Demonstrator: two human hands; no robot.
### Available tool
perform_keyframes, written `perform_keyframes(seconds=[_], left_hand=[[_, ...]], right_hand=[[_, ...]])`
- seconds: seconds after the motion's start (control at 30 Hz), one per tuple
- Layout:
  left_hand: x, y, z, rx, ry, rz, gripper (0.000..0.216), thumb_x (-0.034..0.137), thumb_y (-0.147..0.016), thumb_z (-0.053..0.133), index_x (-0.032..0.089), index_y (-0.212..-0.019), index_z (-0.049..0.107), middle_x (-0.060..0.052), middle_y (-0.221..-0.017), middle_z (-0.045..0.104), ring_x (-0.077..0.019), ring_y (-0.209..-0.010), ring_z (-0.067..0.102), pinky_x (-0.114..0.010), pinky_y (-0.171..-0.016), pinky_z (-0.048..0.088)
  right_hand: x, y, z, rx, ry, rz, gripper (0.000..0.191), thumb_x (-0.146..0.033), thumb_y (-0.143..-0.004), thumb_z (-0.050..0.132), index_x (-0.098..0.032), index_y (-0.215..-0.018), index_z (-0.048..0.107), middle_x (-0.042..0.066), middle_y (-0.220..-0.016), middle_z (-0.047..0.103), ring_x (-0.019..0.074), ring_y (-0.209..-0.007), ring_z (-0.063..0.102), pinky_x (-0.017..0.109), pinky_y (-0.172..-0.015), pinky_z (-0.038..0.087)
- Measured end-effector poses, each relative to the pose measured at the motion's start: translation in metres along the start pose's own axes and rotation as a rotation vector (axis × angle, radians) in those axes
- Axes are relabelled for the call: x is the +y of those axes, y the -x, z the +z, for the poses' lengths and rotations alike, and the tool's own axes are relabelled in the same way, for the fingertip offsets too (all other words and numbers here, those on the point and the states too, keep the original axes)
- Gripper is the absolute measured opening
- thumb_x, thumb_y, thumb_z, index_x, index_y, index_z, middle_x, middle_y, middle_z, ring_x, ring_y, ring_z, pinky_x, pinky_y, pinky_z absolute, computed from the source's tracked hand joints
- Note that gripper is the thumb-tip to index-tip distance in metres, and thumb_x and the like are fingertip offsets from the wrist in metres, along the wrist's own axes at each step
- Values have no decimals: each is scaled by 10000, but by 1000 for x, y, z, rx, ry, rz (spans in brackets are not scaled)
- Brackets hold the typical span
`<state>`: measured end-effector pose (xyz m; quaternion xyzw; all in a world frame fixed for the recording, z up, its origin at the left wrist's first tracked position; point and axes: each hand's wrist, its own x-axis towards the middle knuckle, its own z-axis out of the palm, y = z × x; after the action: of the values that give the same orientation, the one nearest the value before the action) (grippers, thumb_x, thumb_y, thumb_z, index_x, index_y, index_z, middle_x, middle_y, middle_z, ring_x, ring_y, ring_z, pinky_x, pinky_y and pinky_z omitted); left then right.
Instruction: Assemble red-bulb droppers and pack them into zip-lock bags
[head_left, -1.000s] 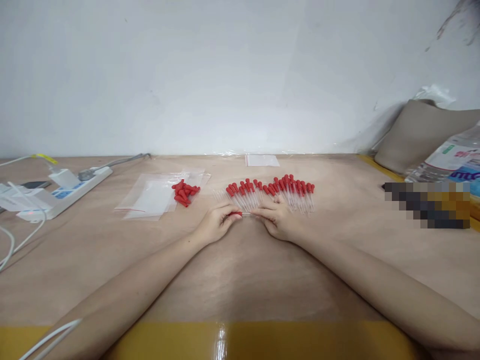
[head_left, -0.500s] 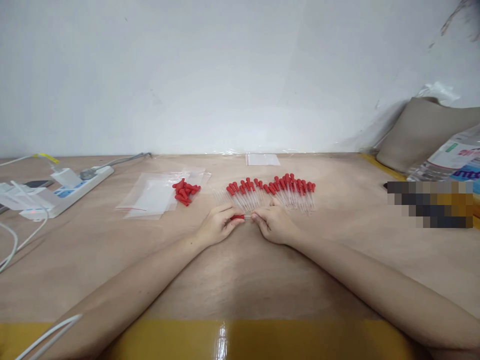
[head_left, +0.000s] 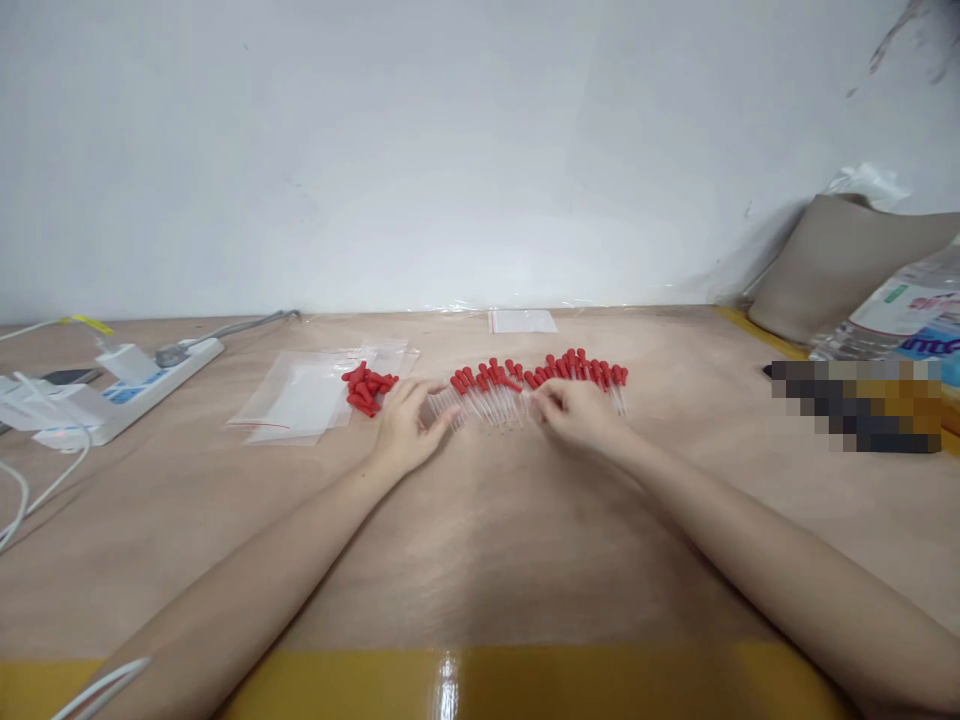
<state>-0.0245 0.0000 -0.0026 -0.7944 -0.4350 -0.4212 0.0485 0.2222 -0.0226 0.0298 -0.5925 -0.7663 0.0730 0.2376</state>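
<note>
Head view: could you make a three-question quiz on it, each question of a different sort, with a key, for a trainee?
1. True or false: the loose red bulbs lie to the right of the red-topped droppers.
2. Which of these is nearest to the loose red bulbs?
A) the right hand
B) the left hand
C) the bottle
3. Fill in: the white power strip lies on the ____ side of the picture.

Key:
1. False; they lie to the left.
2. B
3. left
</note>
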Motion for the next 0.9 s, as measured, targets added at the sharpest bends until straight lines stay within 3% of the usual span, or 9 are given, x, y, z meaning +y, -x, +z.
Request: perform_keyframes(seconds=[0.13,0.33,0.53,0.7,0.9], left_hand=[[-16,-1,1,28,-99,-168,198,309,-749,566,190,-905,594,-46,-899,576,-213,-889,503,-362,-827,411],[-17,0,2,-66,-55,-266,226,285,-716,584,194,-923,591,-48,-918,516,-209,-923,510,-373,-853,425],[-20,0,4,-112,90,-366,274,265,-703,587,166,-956,549,-65,-975,447,-179,-873,556,-364,-819,490],[-22,-1,6,-147,137,-346,267,259,-729,561,159,-975,531,-70,-1004,446,-171,-878,576,-374,-867,484],[-24,-3,6,-172,166,-337,233,228,-754,529,155,-976,519,-71,-1004,471,-172,-899,587,-370,-880,482]], right_hand=[[21,-27,-13,83,168,353,327,-322,-817,377,-163,-698,637,91,-744,656,205,-716,590,260,-589,364],[32,-54,-5,29,274,508,286,-272,-783,423,-122,-883,646,164,-917,636,266,-869,594,291,-662,415],[31,-50,6,50,308,424,254,-236,-771,442,-108,-884,630,182,-896,635,275,-822,606,316,-630,426],[8,-45,9,119,310,331,249,-304,-769,476,-138,-857,640,150,-834,649,259,-790,600,320,-619,417],[-17,-50,22,-58,99,219,159,-252,-718,505,-171,-666,632,92,-751,652,204,-713,594,269,-568,401]])
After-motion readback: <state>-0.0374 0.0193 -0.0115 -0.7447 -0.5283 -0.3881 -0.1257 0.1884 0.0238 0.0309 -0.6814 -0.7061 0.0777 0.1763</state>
